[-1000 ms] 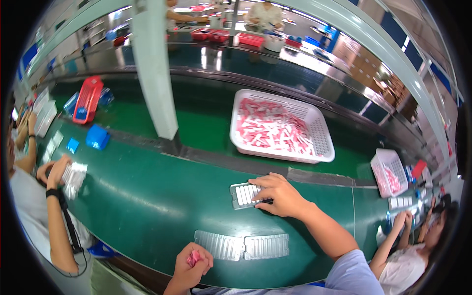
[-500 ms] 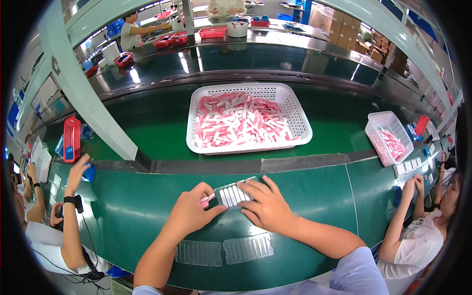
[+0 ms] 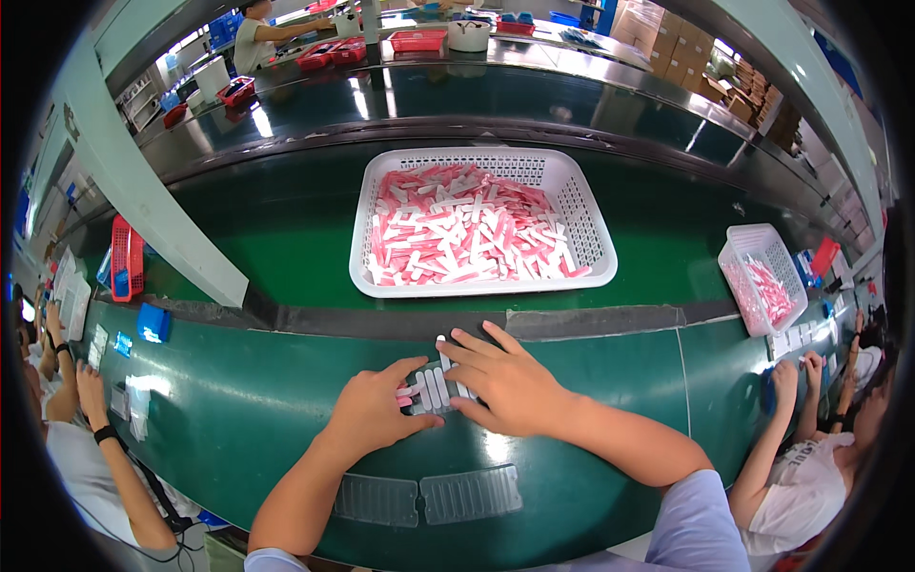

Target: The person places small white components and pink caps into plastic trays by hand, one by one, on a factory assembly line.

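Observation:
A small clear plastic tray (image 3: pixel 416 404) lies on the green table between my hands, with several slim white sticks (image 3: pixel 434 389) side by side in its slots. My left hand (image 3: pixel 374 408) is closed at the tray's left end, with pink-and-white sticks (image 3: pixel 405 393) between thumb and fingers. Reaching over the right part of the tray, my right hand (image 3: pixel 510 386) has its fingertips on a white stick (image 3: pixel 443 354) that juts past the far edge. The fingers hide most of that stick and the tray's right end.
Two clear slotted trays (image 3: pixel 376 500) (image 3: pixel 471 494) lie nearer me. Beyond the dark ledge stands a white basket (image 3: pixel 358 262) heaped with pink-and-white sticks. A smaller white basket (image 3: pixel 736 272) is at right, a red basket (image 3: pixel 127 257) at left. People work on both sides; a metal post (image 3: pixel 152 191) rises left.
My right hand has shifted a little left and up over the tray. A white stick now juts out beneath its fingertips. The person at left has drawn a raised hand back down.

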A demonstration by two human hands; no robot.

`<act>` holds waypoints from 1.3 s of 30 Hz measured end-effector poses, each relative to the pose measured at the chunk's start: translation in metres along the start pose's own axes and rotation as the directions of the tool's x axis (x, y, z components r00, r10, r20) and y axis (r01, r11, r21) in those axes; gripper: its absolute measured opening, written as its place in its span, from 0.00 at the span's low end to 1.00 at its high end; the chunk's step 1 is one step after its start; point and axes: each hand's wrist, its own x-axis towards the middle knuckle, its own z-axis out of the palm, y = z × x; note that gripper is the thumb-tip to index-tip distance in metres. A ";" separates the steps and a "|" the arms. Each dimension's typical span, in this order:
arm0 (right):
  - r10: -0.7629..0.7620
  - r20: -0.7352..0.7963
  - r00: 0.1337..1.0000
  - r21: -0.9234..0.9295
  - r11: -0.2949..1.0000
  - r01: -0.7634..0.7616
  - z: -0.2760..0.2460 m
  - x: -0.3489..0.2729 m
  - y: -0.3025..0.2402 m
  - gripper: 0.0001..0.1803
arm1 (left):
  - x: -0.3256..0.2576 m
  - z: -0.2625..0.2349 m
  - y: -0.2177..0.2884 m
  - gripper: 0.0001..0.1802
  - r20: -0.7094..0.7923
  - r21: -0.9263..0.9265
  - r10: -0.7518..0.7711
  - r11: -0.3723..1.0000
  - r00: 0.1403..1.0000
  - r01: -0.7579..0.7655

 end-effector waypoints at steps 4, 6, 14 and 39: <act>-0.039 0.021 0.999 0.039 0.998 0.038 0.006 0.013 0.014 0.14 | 0.000 -0.001 -0.005 0.49 -0.007 0.002 0.022 1.000 1.000 -0.022; -0.028 0.033 0.999 0.040 0.999 0.027 0.006 0.016 0.017 0.12 | 0.003 0.000 -0.009 0.48 -0.021 0.047 0.110 0.993 0.994 -0.109; -0.255 -0.672 0.696 -0.201 0.966 0.161 -0.107 0.055 -0.031 0.11 | 0.011 -0.003 -0.049 0.20 -0.061 -0.375 0.200 0.903 0.978 -0.208; -0.621 -0.753 0.218 -0.647 0.640 -0.413 -0.281 0.084 -0.027 0.27 | 0.014 0.000 -0.056 0.05 0.039 -0.810 0.084 0.586 0.996 -0.018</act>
